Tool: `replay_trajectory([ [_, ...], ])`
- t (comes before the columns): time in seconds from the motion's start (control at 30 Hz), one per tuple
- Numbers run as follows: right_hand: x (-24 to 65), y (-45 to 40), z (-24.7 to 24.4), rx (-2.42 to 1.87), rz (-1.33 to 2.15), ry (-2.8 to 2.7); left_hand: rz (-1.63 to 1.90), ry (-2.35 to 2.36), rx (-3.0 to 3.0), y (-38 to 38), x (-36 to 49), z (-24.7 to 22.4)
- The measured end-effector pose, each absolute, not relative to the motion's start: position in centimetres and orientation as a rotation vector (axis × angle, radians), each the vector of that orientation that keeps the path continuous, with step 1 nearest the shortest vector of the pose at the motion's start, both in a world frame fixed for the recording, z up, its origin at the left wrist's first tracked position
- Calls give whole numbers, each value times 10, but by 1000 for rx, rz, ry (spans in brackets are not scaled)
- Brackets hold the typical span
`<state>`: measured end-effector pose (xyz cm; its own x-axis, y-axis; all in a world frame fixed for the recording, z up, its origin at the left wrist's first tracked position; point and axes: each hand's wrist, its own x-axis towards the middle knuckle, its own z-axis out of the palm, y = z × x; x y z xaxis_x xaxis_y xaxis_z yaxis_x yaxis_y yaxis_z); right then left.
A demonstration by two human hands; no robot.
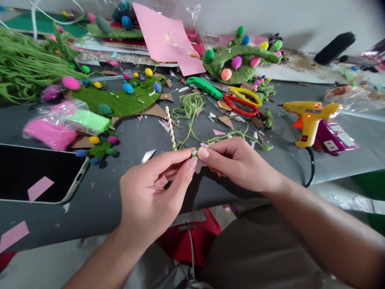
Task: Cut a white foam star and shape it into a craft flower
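My left hand (150, 184) and my right hand (237, 162) meet over the front of the dark table. Thumb and fingers of both are pinched together on a small piece of green yarn (194, 153), mostly covered by the fingertips. A pale scrap (199, 165) shows just below the pinch; I cannot tell its kind. A loose green strand (231, 135) runs behind my right hand, joined to a tangled heap of yarn (189, 106). Just beyond my left fingers lies a patterned stick (171, 128).
Behind lie green-handled scissors (206, 86), red and yellow scissors (243, 105) and cardboard scraps. A yellow glue gun (309, 116) with a black cord stands at right. At left are a phone (36, 172), bagged pink clay (51, 132) and a yarn-covered shape (120, 100) with coloured balls.
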<state>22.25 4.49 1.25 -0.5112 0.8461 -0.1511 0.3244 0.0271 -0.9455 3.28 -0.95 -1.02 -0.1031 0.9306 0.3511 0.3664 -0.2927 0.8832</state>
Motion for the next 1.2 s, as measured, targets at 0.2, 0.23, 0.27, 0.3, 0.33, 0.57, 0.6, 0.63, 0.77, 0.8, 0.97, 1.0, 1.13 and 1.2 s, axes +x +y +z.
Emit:
replay_trajectory([
  [0.2,223,45,12,-1198,1488,-1856,1395,1418,1652,-8,34,-8],
  [0.23,223,45,12,-1199,1489,-1854,1392,1417,1650,-8,34,-7],
  [0.27,223,45,12,-1198,1489,-1851,1395,1412,1649,-8,34,-7],
  [0.3,223,45,12,-1196,1489,-1849,1397,1403,1647,-8,34,-7],
  [0.33,223,45,12,-1194,1489,-1848,1404,1390,1643,-8,35,-7],
  [0.57,223,45,11,-1197,1478,-1855,1358,1315,1582,-10,35,-8],
  [0.6,223,45,11,-1195,1477,-1854,1351,1321,1583,-10,35,-8],
  [0.63,223,45,11,-1192,1478,-1852,1347,1326,1586,-10,35,-8],
  [0.77,223,45,12,-1183,1487,-1852,1359,1334,1598,-10,34,-9],
  [0.8,223,45,12,-1183,1486,-1853,1363,1336,1601,-10,33,-9],
  [0.97,224,45,11,-1192,1481,-1848,1361,1331,1582,-10,33,-9],
  [1.0,224,45,11,-1191,1484,-1844,1369,1326,1566,-10,34,-9],
  [1.13,223,46,12,-1171,1509,-1816,1373,1320,1504,-9,33,-7],
  [1.2,223,47,13,-1163,1537,-1803,1355,1324,1496,-9,33,-7],
])
